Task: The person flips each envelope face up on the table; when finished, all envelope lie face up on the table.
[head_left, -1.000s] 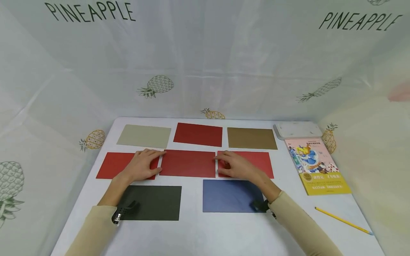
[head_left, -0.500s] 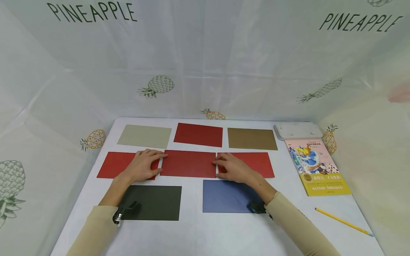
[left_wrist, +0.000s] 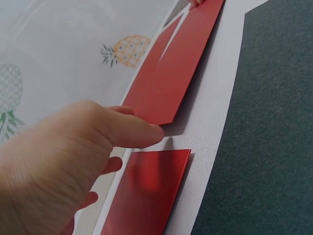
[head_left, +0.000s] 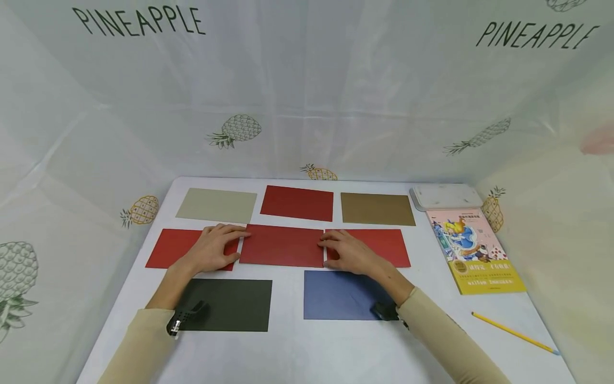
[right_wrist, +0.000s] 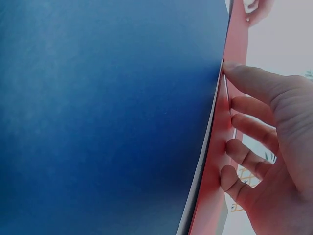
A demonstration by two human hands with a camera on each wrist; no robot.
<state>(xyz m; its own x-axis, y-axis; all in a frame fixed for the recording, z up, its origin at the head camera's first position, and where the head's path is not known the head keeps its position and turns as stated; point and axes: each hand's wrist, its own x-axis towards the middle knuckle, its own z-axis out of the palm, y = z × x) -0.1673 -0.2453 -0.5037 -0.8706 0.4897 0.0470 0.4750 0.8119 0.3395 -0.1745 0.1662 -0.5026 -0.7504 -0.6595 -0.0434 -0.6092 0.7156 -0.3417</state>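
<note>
A plain red card (head_left: 283,246) lies across the middle of the table, between two other red cards. My left hand (head_left: 208,248) holds its left end, thumb at the near corner and forefinger at the far one. In the left wrist view a shadow (left_wrist: 182,128) shows beneath that end. My right hand (head_left: 352,250) holds the right end, thumb near the front corner and forefinger over the edge. The left red card (head_left: 175,248) and right red card (head_left: 384,245) are partly hidden under my hands. In the right wrist view a blue card (right_wrist: 112,98) fills the left side.
Behind stand a beige card (head_left: 216,205), another red card (head_left: 297,202) and a brown card (head_left: 378,208). A dark green card (head_left: 235,305) lies in front. On the right are a white case (head_left: 446,196), a book (head_left: 475,250) and a yellow pencil (head_left: 513,332).
My right hand has shifted slightly left, with its fingertips further onto the middle red card's edge. The middle card's left far corner has risen slightly. My left hand stays nearly still.
</note>
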